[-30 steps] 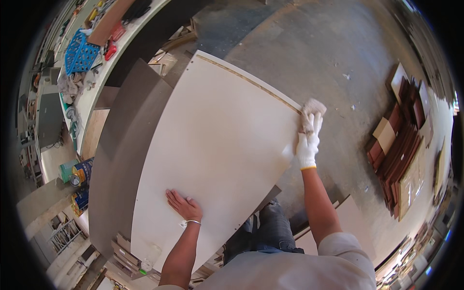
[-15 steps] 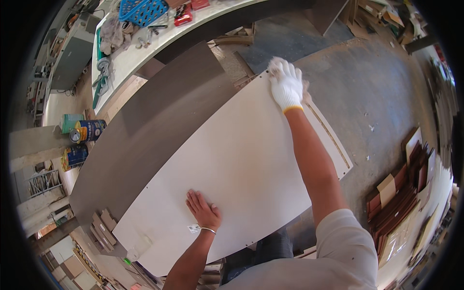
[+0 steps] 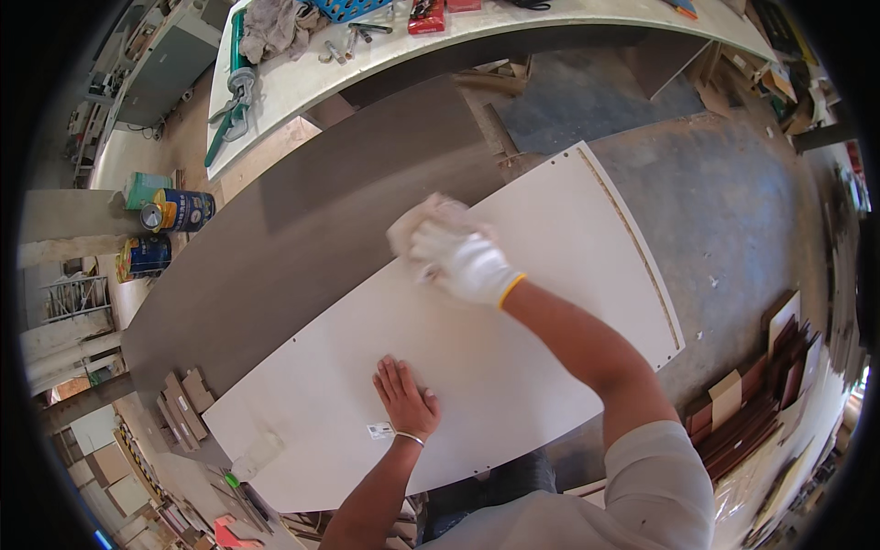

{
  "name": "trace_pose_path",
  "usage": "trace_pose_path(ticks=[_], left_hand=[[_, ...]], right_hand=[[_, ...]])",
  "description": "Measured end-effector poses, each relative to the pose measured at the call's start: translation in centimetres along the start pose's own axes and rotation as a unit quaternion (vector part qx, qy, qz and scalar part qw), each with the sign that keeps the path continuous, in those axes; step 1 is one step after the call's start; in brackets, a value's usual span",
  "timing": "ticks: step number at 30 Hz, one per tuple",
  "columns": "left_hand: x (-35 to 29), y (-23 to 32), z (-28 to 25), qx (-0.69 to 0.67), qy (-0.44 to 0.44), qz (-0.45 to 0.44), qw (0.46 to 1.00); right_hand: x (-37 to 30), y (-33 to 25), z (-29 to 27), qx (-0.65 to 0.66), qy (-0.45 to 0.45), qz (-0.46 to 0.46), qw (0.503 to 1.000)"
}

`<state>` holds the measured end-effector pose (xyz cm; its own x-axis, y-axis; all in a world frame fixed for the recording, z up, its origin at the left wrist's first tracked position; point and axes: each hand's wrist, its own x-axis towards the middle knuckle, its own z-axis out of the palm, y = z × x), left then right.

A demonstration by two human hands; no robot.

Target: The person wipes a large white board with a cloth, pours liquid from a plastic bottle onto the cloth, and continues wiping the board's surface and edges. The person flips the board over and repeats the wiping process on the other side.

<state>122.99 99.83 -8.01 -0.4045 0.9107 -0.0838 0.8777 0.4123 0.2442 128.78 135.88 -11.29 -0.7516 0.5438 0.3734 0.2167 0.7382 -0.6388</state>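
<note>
A large pale board (image 3: pixel 541 367) with small holes along its edges and a groove near its right end lies on a dark brown panel (image 3: pixel 302 220). Bare and flat on the board, my left hand (image 3: pixel 408 401) has its fingers stretched out beside a small white label (image 3: pixel 379 431). My right hand (image 3: pixel 466 264), in a white knit glove with a yellow cuff, is closed on a light rag (image 3: pixel 408 229) at the board's far edge. Hand and rag are blurred by motion. A clear bottle (image 3: pixel 257 456) with a green cap lies at the board's left corner.
Beyond the panel stands a white workbench (image 3: pixel 394 60) with a green caulking gun (image 3: pixel 236 101), a blue basket (image 3: pixel 353 7) and a grey cloth (image 3: pixel 280 27). Cans (image 3: pixel 188 211) stand at left. Strips of wood (image 3: pixel 183 408) sit on the panel; stacked dark boards (image 3: pixel 752 399) are at right.
My right hand has swept the rag from the board's far right corner leftward along the far edge. The left hand stays flat on the board. The view has shifted slightly.
</note>
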Motion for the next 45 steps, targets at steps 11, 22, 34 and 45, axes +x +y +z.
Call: trace_pose_path(ticks=[11, 22, 34, 45], left_hand=[[0.1, -0.7, 0.2, -0.014, -0.003, -0.015, 1.0], [-0.1, -0.3, 0.0, -0.016, -0.005, -0.016, 1.0], [-0.2, 0.1, 0.1, -0.014, -0.034, -0.025, 0.999], [0.4, 0.0, 0.1, -0.069, -0.055, -0.028, 0.996]], right_hand=[[-0.2, 7.9, -10.2, -0.094, -0.017, 0.284, 0.954], [-0.9, 3.4, -10.0, -0.289, 0.022, 0.095, 0.952], [0.3, -12.4, 4.5, -0.095, -0.09, 0.0, 0.991], [-1.4, 7.6, -9.9, -0.293, 0.055, 0.237, 0.925]])
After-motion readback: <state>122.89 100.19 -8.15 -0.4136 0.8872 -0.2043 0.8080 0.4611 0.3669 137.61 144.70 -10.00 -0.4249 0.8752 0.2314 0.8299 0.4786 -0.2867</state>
